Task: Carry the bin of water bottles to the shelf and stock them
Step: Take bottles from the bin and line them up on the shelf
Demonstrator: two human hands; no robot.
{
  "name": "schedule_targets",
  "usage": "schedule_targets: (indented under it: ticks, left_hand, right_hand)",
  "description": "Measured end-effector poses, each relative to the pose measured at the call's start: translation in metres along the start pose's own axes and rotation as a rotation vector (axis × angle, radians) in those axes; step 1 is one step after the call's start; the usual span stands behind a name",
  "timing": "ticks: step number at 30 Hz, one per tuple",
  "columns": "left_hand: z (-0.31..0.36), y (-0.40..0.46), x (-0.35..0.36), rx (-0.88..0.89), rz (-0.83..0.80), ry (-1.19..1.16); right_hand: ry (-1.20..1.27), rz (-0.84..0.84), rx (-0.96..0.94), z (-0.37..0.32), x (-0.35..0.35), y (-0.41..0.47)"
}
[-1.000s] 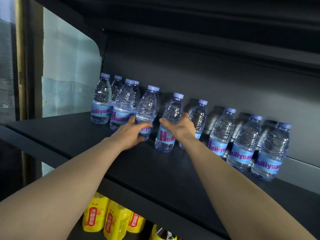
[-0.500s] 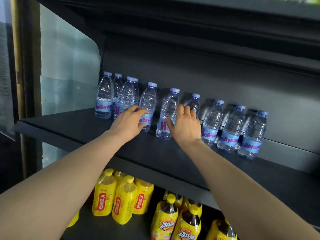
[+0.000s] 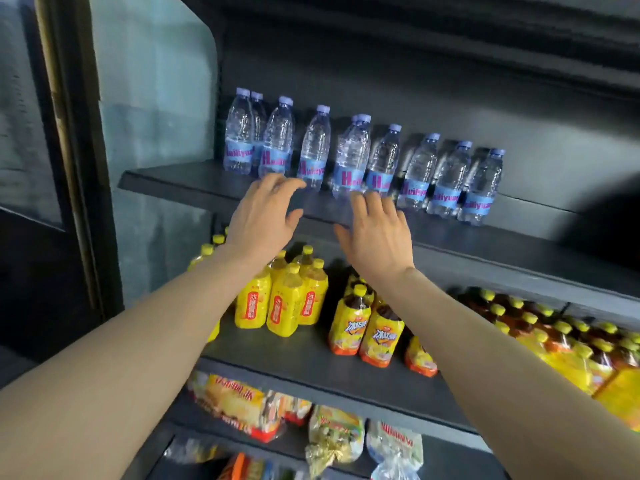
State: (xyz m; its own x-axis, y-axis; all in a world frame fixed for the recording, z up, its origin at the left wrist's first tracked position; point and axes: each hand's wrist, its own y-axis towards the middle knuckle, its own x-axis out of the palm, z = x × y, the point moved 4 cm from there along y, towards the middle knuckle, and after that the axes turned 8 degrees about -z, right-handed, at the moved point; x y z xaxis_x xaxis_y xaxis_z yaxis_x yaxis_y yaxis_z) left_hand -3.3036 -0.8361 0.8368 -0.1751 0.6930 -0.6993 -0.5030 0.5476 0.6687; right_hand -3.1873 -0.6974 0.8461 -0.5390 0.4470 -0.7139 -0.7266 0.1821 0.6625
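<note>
Several clear water bottles (image 3: 349, 161) with lilac caps and blue labels stand upright in a row along the back of the dark upper shelf (image 3: 485, 244). My left hand (image 3: 263, 220) hovers in front of the shelf's front edge, fingers spread and relaxed, holding nothing. My right hand (image 3: 375, 233) is beside it, palm forward, fingers straight, also empty. Both hands are a little short of the bottles and touch none of them. The bin is not in view.
Yellow drink bottles (image 3: 284, 303) and iced-tea bottles (image 3: 367, 323) fill the shelf below. Bagged snacks (image 3: 242, 407) lie on the lowest visible shelf. A glass side panel (image 3: 152, 98) and a dark frame (image 3: 69, 150) bound the unit on the left.
Both hands have let go of the bottles and drawn back from the shelf. My view has pulled away and dropped, so the lower shelves now show.
</note>
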Motion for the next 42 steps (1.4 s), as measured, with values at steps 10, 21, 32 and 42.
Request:
schedule_targets:
  ticks: [10, 21, 32, 42]
  left_hand:
    - [-0.018, -0.177, 0.053, -0.091, -0.183, -0.045]
    - [-0.054, -0.376, 0.174, -0.261, -0.464, -0.063]
    - [-0.047, -0.623, 0.343, -0.413, -0.842, -0.165]
    - [-0.045, -0.796, 0.488, -0.371, -1.040, -0.171]
  right_hand:
    - [0.090, -0.175, -0.036, -0.056, 0.048, -0.165]
    - [0.342, -0.574, -0.111, -0.119, 0.172, -0.365]
    - [0.446, -0.926, -0.054, -0.147, 0.313, -0.598]
    - [0.453, -1.282, 0.031, -0.156, 0.441, -0.802]
